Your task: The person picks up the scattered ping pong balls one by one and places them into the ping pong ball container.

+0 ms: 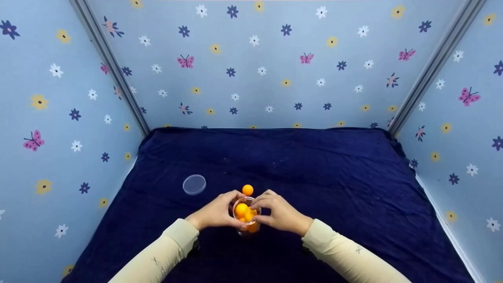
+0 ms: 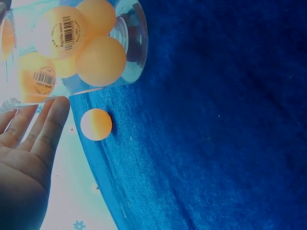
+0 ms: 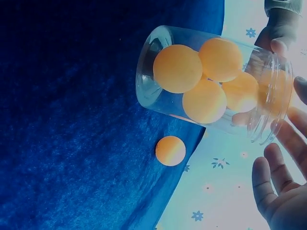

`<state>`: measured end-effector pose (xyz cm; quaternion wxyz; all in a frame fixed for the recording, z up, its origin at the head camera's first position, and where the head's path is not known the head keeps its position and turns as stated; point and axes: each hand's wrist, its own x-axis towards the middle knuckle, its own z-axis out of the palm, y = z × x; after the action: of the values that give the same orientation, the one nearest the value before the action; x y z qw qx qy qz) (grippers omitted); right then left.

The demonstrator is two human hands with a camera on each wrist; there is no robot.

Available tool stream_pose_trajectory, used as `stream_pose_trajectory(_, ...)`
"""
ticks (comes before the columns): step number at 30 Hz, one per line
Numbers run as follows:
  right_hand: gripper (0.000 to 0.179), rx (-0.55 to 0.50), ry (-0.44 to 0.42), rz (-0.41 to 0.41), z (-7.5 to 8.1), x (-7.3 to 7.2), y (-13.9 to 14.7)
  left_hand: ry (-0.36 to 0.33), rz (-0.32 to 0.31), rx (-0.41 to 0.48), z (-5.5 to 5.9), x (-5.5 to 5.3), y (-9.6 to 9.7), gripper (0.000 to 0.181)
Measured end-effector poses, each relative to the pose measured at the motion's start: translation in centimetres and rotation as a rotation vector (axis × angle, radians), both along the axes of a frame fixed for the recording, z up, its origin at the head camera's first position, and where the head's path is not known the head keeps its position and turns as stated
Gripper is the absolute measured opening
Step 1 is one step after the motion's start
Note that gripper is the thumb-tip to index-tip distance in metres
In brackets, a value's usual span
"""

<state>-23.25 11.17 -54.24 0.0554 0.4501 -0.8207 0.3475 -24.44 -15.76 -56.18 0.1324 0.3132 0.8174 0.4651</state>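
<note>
A clear plastic jar [image 1: 246,228] holds several orange ping-pong balls [image 3: 177,68], and its mouth faces up toward the head camera. My left hand [image 1: 214,211] grips the jar near its rim, thumb on the near side and fingers on the far side. At the mouth's right side is my right hand [image 1: 283,212], thumb and fingers spread about the rim and the topmost balls. In the right wrist view its fingertips [image 3: 276,127] reach the rim, with no ball plainly pinched. One loose ping-pong ball [image 1: 247,190] lies on the cloth just beyond the jar.
A round clear lid [image 1: 194,184] lies on the dark blue cloth [image 1: 334,177], left of the jar and farther back. Blue walls [image 1: 275,43] with flowers and butterflies enclose the table at the back and both sides. Metal posts [image 1: 114,67] stand in the corners.
</note>
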Motion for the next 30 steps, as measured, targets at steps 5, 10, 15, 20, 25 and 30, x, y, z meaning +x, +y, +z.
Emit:
stream_pose_trajectory(5, 0.031, -0.013, -0.004, -0.019, -0.1, 0.1, 0.2, 0.002, -0.005, 0.003, 0.1, 0.0, 0.1, 0.076)
stream_pose_trajectory(10, 0.054, -0.063, -0.011, -0.055, -0.6, 0.1, 0.5, 0.018, 0.010, -0.008, 0.0, 0.0, 0.1, 0.076)
stream_pose_trajectory(15, 0.070, -0.050, -0.083, -0.084, -1.2, 0.1, 0.9, 0.033, 0.023, -0.013, -0.2, 0.0, 0.1, 0.077)
stream_pose_trajectory(20, 0.077, -0.019, -0.128, -0.108, -1.9, 0.2, 1.2, 0.057, 0.027, -0.003, -0.3, 0.1, 0.0, 0.078)
stream_pose_trajectory(25, 0.076, -0.027, -0.190, -0.111, -2.4, 0.3, 1.1, 0.070, 0.026, -0.003, -0.5, 0.2, -0.1, 0.078)
stream_pose_trajectory(30, 0.074, -0.051, -0.258, -0.084, -2.7, 0.2, 0.9, 0.053, 0.019, -0.006, -0.5, 0.3, -0.1, 0.082)
